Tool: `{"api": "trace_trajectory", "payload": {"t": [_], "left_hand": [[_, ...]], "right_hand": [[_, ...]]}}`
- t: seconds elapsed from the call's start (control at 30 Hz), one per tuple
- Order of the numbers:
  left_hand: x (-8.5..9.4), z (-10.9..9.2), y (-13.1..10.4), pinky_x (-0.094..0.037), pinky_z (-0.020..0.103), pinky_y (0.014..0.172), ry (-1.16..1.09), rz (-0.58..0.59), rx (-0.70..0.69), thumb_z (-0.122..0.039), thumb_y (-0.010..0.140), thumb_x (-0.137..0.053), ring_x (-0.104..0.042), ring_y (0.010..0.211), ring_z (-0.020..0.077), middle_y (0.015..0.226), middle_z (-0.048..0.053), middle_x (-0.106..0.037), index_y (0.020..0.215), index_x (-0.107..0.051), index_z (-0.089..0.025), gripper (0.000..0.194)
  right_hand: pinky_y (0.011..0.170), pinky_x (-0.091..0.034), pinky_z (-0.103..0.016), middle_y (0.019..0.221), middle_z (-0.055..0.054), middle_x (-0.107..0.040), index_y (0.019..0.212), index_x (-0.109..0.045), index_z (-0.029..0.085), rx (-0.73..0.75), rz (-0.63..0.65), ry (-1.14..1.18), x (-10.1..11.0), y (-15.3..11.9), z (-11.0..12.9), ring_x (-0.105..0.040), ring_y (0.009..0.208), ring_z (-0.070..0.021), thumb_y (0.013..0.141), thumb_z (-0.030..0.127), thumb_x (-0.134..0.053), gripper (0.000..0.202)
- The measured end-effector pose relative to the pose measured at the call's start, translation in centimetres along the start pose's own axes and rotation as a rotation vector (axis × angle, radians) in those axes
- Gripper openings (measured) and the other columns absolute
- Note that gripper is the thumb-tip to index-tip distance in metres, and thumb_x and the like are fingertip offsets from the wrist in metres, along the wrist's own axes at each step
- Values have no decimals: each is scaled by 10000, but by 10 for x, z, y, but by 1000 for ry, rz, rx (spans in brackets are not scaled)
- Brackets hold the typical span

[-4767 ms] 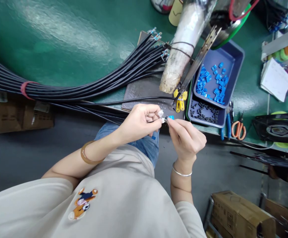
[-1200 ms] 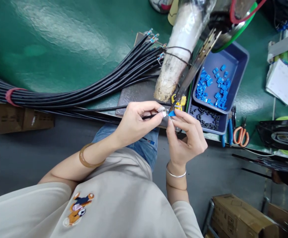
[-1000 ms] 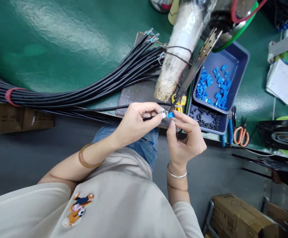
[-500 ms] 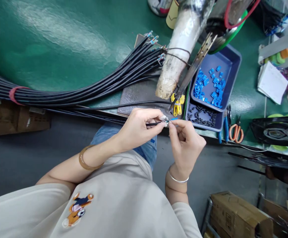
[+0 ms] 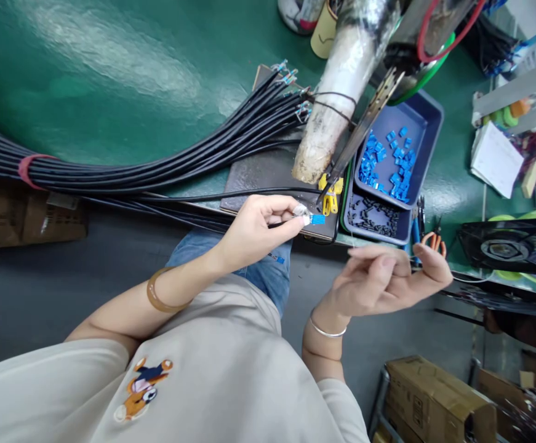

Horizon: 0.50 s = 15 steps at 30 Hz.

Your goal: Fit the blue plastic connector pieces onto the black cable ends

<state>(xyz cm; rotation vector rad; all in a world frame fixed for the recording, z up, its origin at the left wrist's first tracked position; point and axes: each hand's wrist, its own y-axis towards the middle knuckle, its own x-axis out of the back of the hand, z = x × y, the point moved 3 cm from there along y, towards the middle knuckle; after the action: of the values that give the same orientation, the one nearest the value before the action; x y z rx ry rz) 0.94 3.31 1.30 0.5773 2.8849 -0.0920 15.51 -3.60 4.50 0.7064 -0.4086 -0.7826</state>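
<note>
My left hand [image 5: 268, 231] is closed in a pinch near the table's front edge. From its fingertips a small blue connector [image 5: 317, 219] sticks out to the right, with thin wires running into it. The black cable behind these wires is mostly hidden by the hand. My right hand [image 5: 383, 277] is apart from it, off the front edge to the right, palm turned up with fingers loosely bent and spread. A faint thin line shows by its fingertips, too fine to make out. Yellow clips [image 5: 330, 195] lie just beyond the connector.
A bundle of black cables [image 5: 157, 172] with a red tie stretches across the green table [image 5: 111, 74]. A wrapped pipe [image 5: 325, 117] slants down over a dark board [image 5: 258, 175]. Blue trays [image 5: 427, 147] hold blue connectors and small black parts. Pliers, scissors [image 5: 434, 243] and a fan [image 5: 503, 249] are at right.
My right hand has left the wire end and moved right and towards me, its fingers opening out. The blue connector now shows plainly at my left fingertips, which have hardly moved.
</note>
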Motion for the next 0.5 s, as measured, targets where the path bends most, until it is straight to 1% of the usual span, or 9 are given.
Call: {"api": "trace_trajectory", "payload": {"t": [0.03, 0.1, 0.17, 0.2, 0.27, 0.33, 0.37, 0.43, 0.5], "left_hand": [[0, 1, 1, -390, 159, 525, -3, -3, 0, -242, 804, -667, -449, 568, 50, 657, -17, -536, 735, -645, -126, 137], [0, 2, 3, -410, 165, 550, -1, -8, 6, -259, 813, -665, -475, 584, 56, 676, -8, -555, 744, -649, -128, 149], [-1, 3, 4, -420, 171, 561, 12, -13, 10, -270, 818, -661, -492, 593, 63, 685, -2, -566, 747, -650, -130, 157], [-1, 3, 5, -421, 172, 562, 19, -19, 8, -270, 820, -659, -494, 594, 65, 684, -1, -566, 746, -649, -131, 157], [-1, 3, 6, -421, 171, 565, 29, -31, -2, -259, 819, -655, -496, 598, 67, 682, -2, -566, 735, -641, -133, 153], [-2, 2, 7, -423, 169, 572, 28, -33, -16, -241, 815, -654, -502, 607, 66, 688, -1, -577, 728, -638, -132, 140], [-3, 2, 7, -421, 166, 573, 27, -32, -22, -231, 813, -652, -503, 609, 65, 689, -1, -582, 728, -639, -130, 132], [-4, 1, 8, -407, 162, 558, 32, -34, -29, -211, 806, -649, -495, 598, 61, 674, -5, -576, 724, -640, -125, 119], [-4, 1, 10, -391, 158, 540, 40, -42, -30, -195, 802, -643, -481, 580, 56, 653, -10, -559, 716, -634, -123, 113]], "right_hand": [[346, -351, -184, 692, 68, -623, 1116, -535, 278, -20, 49, -20, 0, -1, -1, -503, 393, -58, 938, 201, -500, 197], [383, -424, -202, 785, 46, -704, 1119, -572, 269, -46, 176, -109, -1, -4, -4, -589, 445, -75, 946, 177, -492, 212], [423, -450, -210, 722, 48, -699, 1049, -647, 254, 1, 261, -181, -1, -9, -7, -613, 469, -80, 935, 181, -527, 181], [429, -449, -211, 684, 49, -687, 1035, -667, 248, 24, 278, -184, -1, -10, -8, -609, 465, -79, 927, 187, -545, 174], [418, -447, -210, 671, 51, -685, 1105, -639, 244, 38, 245, -111, -1, -13, -9, -600, 451, -79, 923, 198, -551, 207], [387, -446, -194, 782, 39, -731, 1172, -556, 247, 3, 188, -5, -3, -14, -12, -610, 446, -72, 934, 176, -521, 251], [394, -469, -191, 838, 35, -747, 1167, -528, 250, -16, 170, 33, -4, -14, -13, -636, 467, -76, 934, 155, -517, 252], [481, -559, -215, 917, 25, -760, 1095, -523, 240, -46, 177, 49, -8, -14, -15, -709, 574, -103, 917, 113, -540, 219], [639, -637, -290, 977, -3, -761, 1002, -556, 216, -63, 243, -2, -13, -15, -17, -757, 740, -151, 884, 106, -599, 166]]}}
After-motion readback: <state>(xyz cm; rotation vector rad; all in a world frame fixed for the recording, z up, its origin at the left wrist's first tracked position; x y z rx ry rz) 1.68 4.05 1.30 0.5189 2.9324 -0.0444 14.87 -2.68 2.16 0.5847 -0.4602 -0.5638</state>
